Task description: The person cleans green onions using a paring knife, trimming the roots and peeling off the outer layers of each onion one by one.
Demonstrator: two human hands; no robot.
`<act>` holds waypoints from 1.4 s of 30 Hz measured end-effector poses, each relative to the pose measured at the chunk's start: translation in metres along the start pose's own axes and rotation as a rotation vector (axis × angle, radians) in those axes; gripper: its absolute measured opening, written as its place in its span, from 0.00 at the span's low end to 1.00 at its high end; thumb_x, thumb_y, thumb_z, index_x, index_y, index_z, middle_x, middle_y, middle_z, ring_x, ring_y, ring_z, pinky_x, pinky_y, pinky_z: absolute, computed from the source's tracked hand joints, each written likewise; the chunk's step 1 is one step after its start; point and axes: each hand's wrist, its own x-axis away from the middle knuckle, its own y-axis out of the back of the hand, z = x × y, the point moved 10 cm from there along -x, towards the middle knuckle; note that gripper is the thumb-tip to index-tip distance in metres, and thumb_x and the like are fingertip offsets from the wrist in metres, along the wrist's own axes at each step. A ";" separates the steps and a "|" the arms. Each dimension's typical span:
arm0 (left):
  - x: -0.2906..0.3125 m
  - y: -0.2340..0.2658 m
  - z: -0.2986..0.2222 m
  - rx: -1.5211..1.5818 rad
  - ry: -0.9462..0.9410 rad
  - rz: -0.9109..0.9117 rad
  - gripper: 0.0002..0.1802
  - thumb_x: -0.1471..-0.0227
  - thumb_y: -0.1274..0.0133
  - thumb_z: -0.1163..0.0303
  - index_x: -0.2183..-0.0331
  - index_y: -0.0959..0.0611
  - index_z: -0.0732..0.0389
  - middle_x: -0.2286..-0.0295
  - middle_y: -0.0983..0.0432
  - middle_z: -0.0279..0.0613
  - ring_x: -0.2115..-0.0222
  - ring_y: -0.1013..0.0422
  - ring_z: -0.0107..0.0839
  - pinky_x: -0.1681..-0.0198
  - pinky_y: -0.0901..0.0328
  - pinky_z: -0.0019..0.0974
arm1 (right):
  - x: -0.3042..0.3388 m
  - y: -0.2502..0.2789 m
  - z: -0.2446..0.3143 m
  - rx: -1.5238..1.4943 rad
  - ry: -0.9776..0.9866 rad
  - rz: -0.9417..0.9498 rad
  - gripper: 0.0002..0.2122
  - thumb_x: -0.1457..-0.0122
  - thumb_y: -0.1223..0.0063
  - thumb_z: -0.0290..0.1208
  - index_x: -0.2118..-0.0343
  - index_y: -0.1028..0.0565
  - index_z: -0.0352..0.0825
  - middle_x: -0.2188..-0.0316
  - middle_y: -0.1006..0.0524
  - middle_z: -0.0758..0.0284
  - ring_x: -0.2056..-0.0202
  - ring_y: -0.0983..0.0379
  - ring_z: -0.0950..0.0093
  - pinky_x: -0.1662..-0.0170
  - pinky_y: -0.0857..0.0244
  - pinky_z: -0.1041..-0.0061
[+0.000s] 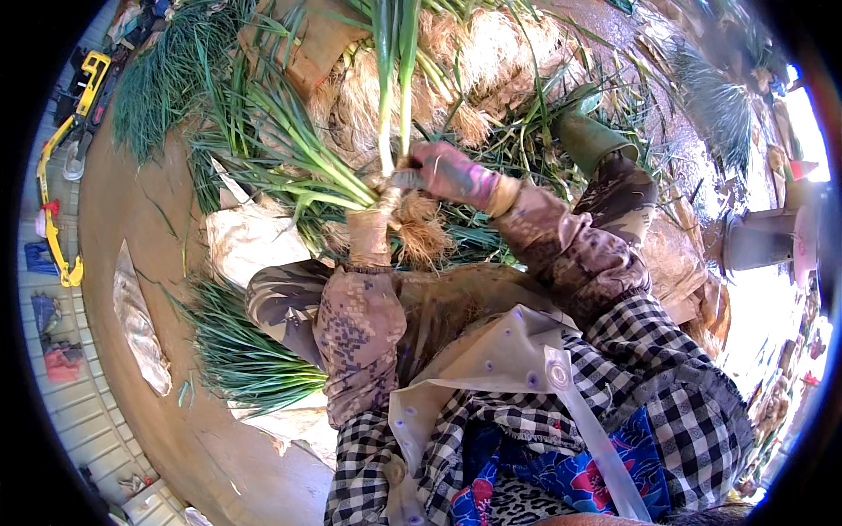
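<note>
My left hand point(384, 202), gloved and partly hidden, is closed around the white lower ends of several green onions point(326, 159). Their leaves fan out to the far left, and tan, stringy roots point(423, 230) hang beside the hand. My right hand point(458, 175), in a pink and purple glove, is curled with its fingertips against the base of two thick upright green onion stalks point(386, 92). Both hands nearly meet there. Something small and grey shows between them, too hidden to name.
Piles of rooted green onions point(478, 57) lie beyond my hands. Another leafy bundle point(250, 346) rests by my left knee. A green boot point(596, 140) stands to the right, near a grey bucket point(759, 238). Far left is a yellow metal frame point(57, 188).
</note>
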 end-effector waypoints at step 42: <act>0.013 -0.035 0.036 0.295 0.357 0.209 0.14 0.56 0.51 0.66 0.67 0.28 0.64 0.78 0.31 0.37 0.81 0.35 0.23 0.83 0.37 0.22 | -0.016 0.055 -0.011 -0.188 -0.342 -0.200 0.16 0.52 0.52 0.38 0.65 0.32 0.31 0.79 0.32 0.75 0.85 0.42 0.88 0.83 0.48 0.88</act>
